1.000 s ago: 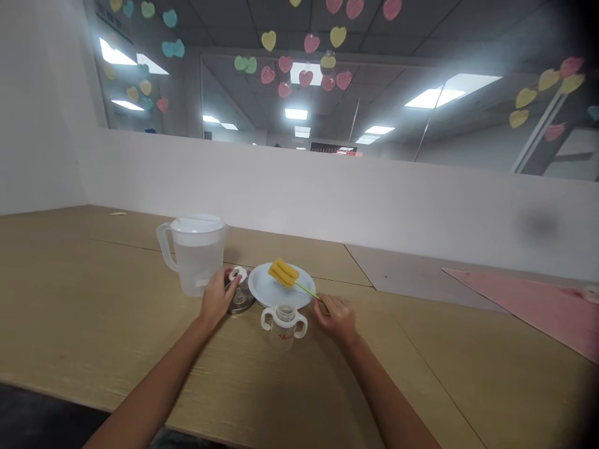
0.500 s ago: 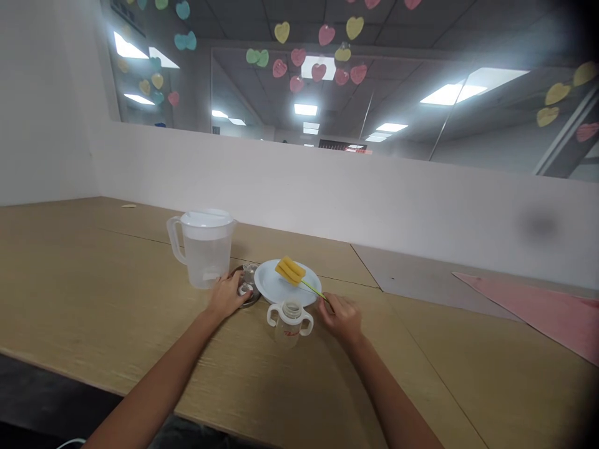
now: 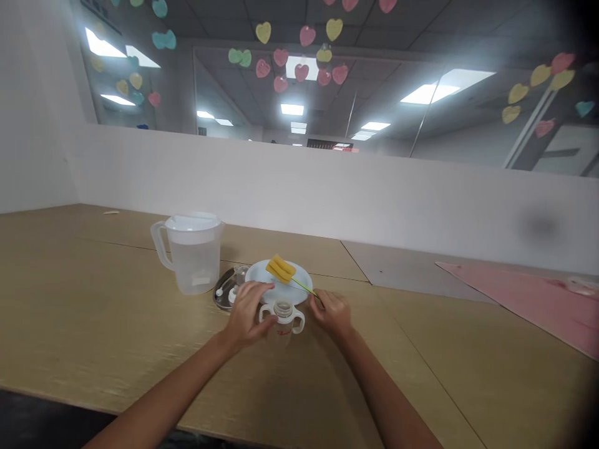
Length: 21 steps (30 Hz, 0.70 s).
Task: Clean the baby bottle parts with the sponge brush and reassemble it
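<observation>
My right hand [image 3: 331, 312] grips the thin green handle of a bottle brush, whose yellow sponge head [image 3: 281, 269] is over the white plate [image 3: 303, 272]. A clear baby bottle [image 3: 282, 329] with two white side handles and an uncovered mouth stands upright in front of the plate. At its left side is my left hand [image 3: 250, 315], thumb and fingers apart around the left handle; whether they touch the bottle I cannot tell. Left of that hand a dark metal tray [image 3: 218, 303] bears small white and clear bottle parts [image 3: 233, 293], partly hidden by my fingers.
Behind and left of the tray stands a lidded translucent pitcher [image 3: 195, 262], its handle facing left. A pink sheet [image 3: 528, 296] and a grey panel [image 3: 397, 265] lie on the wooden table [image 3: 116, 312] at the right. A white wall [image 3: 281, 187] with a window borders the back.
My left hand has come off the tray and moved right to the baby bottle. The right hand still grips the bottle brush over the plate. The view has shifted slightly to the right.
</observation>
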Tool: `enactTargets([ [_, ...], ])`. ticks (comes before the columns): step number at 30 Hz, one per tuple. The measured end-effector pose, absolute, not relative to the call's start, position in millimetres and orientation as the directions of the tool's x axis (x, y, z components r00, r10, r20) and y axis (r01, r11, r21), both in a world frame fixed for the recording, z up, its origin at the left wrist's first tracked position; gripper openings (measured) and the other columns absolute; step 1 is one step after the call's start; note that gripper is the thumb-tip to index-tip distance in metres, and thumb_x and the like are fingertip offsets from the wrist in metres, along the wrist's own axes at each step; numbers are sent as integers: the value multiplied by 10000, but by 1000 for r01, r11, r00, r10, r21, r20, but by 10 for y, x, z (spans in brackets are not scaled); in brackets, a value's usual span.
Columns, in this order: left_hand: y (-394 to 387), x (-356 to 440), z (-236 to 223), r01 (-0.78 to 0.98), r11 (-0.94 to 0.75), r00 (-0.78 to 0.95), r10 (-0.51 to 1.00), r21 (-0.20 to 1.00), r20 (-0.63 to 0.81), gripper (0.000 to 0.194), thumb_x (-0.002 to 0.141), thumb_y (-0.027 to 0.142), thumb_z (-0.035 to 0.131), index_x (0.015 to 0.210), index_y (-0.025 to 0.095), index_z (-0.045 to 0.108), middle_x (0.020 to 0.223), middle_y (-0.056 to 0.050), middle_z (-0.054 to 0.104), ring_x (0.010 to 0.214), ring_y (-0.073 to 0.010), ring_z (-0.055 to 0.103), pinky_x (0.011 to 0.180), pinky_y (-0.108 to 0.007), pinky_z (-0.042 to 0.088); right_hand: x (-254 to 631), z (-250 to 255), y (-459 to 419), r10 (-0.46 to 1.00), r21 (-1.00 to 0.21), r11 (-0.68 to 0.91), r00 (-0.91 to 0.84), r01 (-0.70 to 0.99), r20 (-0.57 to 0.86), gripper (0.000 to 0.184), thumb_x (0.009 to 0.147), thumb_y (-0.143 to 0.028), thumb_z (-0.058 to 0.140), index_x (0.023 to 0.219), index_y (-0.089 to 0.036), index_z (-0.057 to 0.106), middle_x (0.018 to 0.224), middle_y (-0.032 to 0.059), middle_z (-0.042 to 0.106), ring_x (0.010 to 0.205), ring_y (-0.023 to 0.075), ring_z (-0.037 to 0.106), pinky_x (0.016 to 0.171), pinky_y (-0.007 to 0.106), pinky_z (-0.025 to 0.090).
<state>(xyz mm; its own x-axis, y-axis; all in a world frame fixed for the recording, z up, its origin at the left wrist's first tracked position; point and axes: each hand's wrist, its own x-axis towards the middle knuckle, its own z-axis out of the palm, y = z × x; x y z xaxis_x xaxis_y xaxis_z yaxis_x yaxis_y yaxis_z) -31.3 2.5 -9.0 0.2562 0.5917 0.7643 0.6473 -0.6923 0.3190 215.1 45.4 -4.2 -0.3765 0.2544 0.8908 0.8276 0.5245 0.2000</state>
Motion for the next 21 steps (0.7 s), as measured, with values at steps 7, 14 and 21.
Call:
enactTargets([
  [7,2,-164,-99,651,-634,295,717,416,632,629,701,639,582,1173,223,573,1017,-83,653,1040,-271,517,1030,-442,238,2152,-36,456,243,212,517,-380,829,893,174,861,-229,504,752,-171,627,579,5,646,518,100,558,547,235,345],
  [14,2,-181,-40,596,-625,324,762,505,561,564,601,619,691,1017,241,642,1036,-57,651,1040,-260,505,978,-407,289,2156,-60,465,264,198,503,-368,841,892,184,862,-248,501,765,-171,636,582,11,645,533,105,567,556,232,358],
  [21,5,-187,-100,563,-671,411,733,482,542,573,620,584,699,1075,245,618,1104,-54,641,1144,-253,485,1092,-442,123,2168,-50,459,281,206,492,-378,846,882,227,874,-256,489,725,-168,636,546,11,614,514,95,543,535,228,333],
])
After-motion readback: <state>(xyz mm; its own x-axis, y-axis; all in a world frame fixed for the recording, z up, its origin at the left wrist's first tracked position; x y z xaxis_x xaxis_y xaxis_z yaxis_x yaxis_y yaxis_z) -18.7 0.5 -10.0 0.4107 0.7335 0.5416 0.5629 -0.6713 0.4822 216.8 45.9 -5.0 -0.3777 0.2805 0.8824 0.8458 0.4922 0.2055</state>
